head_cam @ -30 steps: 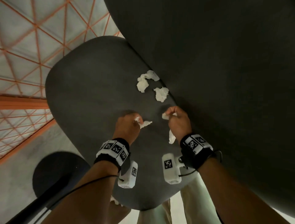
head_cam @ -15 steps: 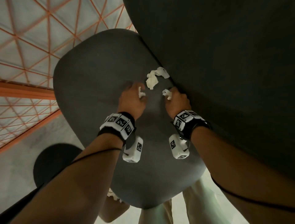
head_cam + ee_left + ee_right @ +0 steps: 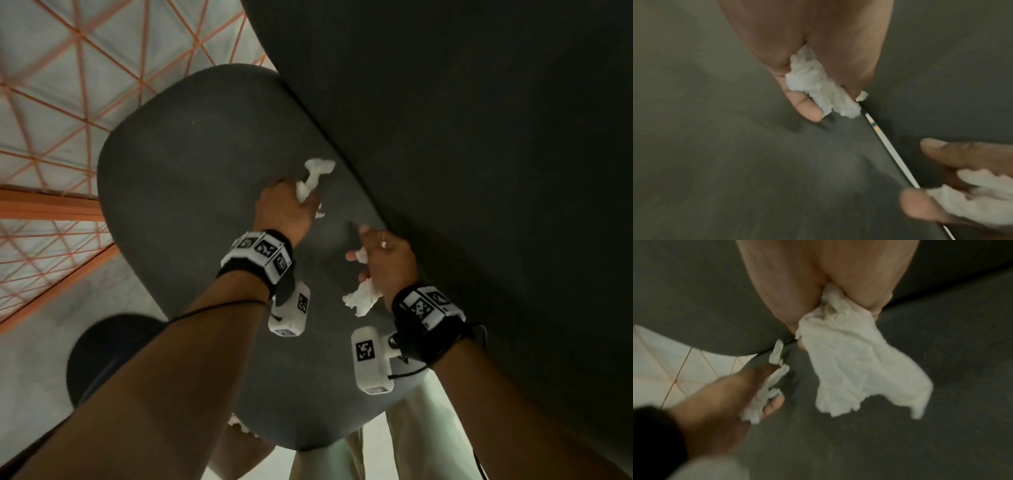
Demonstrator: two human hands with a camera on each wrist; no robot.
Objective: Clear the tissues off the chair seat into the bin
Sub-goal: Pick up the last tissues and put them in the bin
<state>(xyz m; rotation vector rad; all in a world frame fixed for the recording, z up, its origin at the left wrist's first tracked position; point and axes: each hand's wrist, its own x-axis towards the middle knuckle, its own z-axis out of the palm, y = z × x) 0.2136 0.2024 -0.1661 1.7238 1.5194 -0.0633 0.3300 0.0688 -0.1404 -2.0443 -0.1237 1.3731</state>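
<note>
Now both fists full: left hand (image 3: pixel 284 209) clutching crumpled tissue (image 3: pixel 313 180) above chair seat (image 3: pixel 178 192), right hand (image 3: pixel 387 260) bunching tissues (image 3: pixel 359 299). Probably featherlight, soft, tearable; best grabbed at the bulk, not trailing corners.

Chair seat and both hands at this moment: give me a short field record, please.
surface: dark chair seat, backrest at its right
left hand: grips crumpled tissue, one end trailing toward the backrest
right hand: grips tissues, a flap hanging below the grip
loose tissues on seat: none visible apart from those held
bin: not identifiable
floor: pale tiles with orange lines
</note>
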